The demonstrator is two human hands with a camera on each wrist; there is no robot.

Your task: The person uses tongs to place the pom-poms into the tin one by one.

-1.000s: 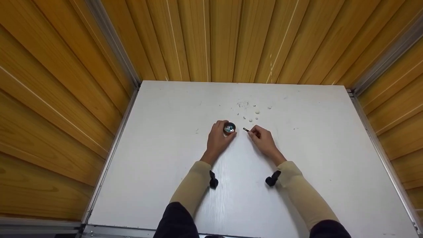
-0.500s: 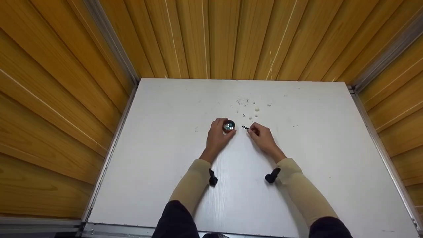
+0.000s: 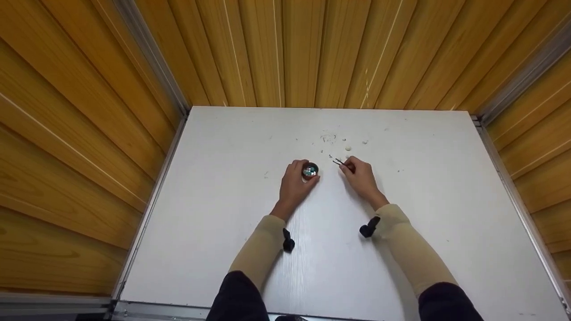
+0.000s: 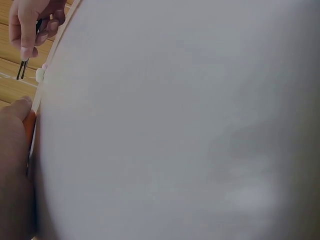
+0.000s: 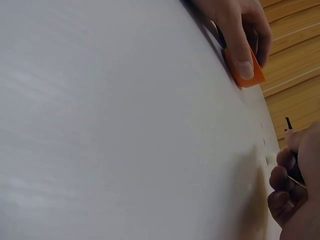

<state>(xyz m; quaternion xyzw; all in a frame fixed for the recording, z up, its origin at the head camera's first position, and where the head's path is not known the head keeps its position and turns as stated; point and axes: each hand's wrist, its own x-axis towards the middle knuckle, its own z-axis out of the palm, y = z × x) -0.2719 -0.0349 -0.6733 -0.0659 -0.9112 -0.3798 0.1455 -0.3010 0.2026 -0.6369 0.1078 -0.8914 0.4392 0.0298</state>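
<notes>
My left hand [image 3: 293,185] grips a small round orange cup [image 5: 258,75] between thumb and fingers, at the middle of the white table. Inside the cup, the head view shows shiny teal and pale contents. To its right, my right hand [image 3: 362,178] pinches black tweezers [image 3: 338,162], which point left and away from the cup's rim. Their two tips stand apart, close to small white lumps [image 3: 348,149] on the table. One white lump [image 4: 40,75] shows near the tips in the left wrist view.
Dark specks and marks [image 3: 328,138] lie on the white table [image 3: 214,191] beyond the hands. Wooden panel walls [image 3: 303,53] rise at the back and both sides, with metal rails along the side edges.
My right hand has moved forward and slightly right, taking the tweezers from beside the cup to the white lumps. The tweezer tips have spread apart. My left hand holds the cup in place.
</notes>
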